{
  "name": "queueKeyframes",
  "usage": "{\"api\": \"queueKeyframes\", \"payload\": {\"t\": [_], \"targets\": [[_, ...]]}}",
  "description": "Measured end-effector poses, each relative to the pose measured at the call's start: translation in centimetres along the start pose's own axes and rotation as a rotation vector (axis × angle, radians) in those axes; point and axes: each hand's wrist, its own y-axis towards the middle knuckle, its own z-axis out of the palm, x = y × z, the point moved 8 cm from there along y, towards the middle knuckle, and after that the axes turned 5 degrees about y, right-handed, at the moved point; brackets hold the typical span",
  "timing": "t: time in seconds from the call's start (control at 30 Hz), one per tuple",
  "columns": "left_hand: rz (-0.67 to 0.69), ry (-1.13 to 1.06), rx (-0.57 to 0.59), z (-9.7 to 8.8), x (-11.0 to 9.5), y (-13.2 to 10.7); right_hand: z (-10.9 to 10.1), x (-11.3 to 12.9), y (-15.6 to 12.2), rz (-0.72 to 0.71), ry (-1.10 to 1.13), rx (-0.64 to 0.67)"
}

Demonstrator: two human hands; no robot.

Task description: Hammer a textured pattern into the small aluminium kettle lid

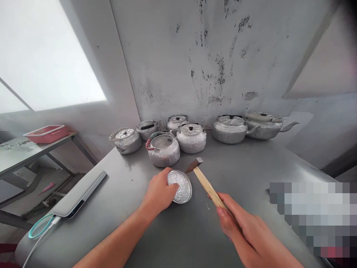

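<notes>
A round, dented metal kettle lid (182, 188) is gripped at its left side by my left hand (161, 189), the thumb lying across its face. My right hand (237, 219) is wrapped round the wooden handle of a hammer (208, 182). The hammer's head is just up and to the right of the lid, apart from it as far as I can see. Behind the lid stands a lidless kettle (164, 152) with a handle wound in red and green.
Several battered kettles, among them one with a long spout (263, 126), line the back of the grey table (223, 245). A power bank (79, 193) with a cable lies at the left. A pink basket (47, 134) rests on a side table. The right corner is pixelated.
</notes>
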Motion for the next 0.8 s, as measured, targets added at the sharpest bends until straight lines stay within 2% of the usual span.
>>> {"api": "queueKeyframes", "payload": {"t": [0.07, 0.17, 0.3, 0.37, 0.43, 0.6, 0.8], "targets": [[0.022, 0.016, -0.031, -0.4, -0.3, -0.2, -0.5, 0.6, 0.0, 0.017, 0.066, -0.021], [0.038, 0.033, -0.063, -0.9, -0.6, -0.3, -0.4, 0.8, 0.0, 0.047, 0.118, 0.025], [0.013, 0.088, -0.067, -1.1, -0.3, -0.2, 0.8, -0.6, 0.0, 0.074, 0.142, 0.086], [-0.004, 0.110, -0.060, -1.0, -0.2, 0.0, 1.9, -1.5, -0.1, 0.082, 0.122, 0.173], [-0.018, 0.094, -0.051, -0.9, -0.1, 0.1, 2.2, -1.9, -0.2, 0.055, 0.078, 0.168], [-0.041, -0.070, 0.034, -0.1, -0.1, 0.3, 1.0, -1.1, -0.2, -0.039, 0.014, 0.033], [-0.067, -0.095, 0.103, 0.4, 0.3, 0.5, 1.3, -1.3, 0.0, -0.004, -0.023, 0.100]]}}
